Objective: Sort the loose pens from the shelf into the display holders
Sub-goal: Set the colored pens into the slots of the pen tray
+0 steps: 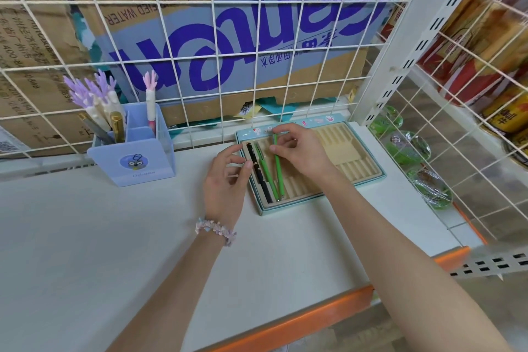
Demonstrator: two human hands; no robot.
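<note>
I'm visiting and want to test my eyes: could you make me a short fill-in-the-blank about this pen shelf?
1. The slotted tray holds two green pens and one ____ pen.
2. The right hand pinches a ____ pen.
3. The bracelet sits on the ____ wrist.
4. The pen holder is ____ in colour.

Missing words: black; green; left; blue

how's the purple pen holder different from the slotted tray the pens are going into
The purple pen holder stands upright with pens poking out on end; the slotted tray lies flat with pens lying in grooves. The holder is lilac with an owl sticker; the tray is beige inside a teal rim. Both sit on the white shelf.
</note>
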